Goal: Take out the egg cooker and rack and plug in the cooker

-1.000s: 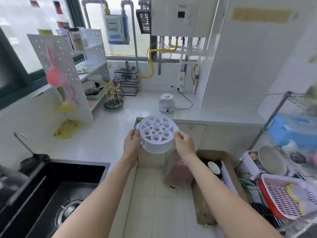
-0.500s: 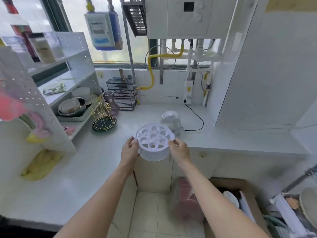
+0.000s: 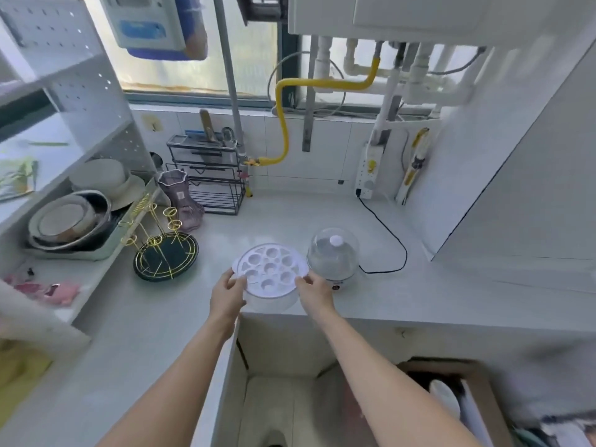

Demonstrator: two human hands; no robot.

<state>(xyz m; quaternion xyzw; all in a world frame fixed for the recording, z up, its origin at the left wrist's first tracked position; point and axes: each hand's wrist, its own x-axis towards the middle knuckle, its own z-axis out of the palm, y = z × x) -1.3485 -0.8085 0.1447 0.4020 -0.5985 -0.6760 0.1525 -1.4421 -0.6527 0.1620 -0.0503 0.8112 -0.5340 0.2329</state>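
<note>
Both hands, left hand (image 3: 226, 296) and right hand (image 3: 315, 291), grip the rack (image 3: 270, 270), hiding part of the blurred cooker (image 3: 332, 254) base.

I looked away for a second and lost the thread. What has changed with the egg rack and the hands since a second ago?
Both hands, left and right, have carried the egg rack forward from mid-air over the floor gap to the countertop, low beside the egg cooker; whether it has touched down is unclear. The grip on its two sides is unchanged. The cooker stayed put, its black cord running to the wall power strip.
</note>
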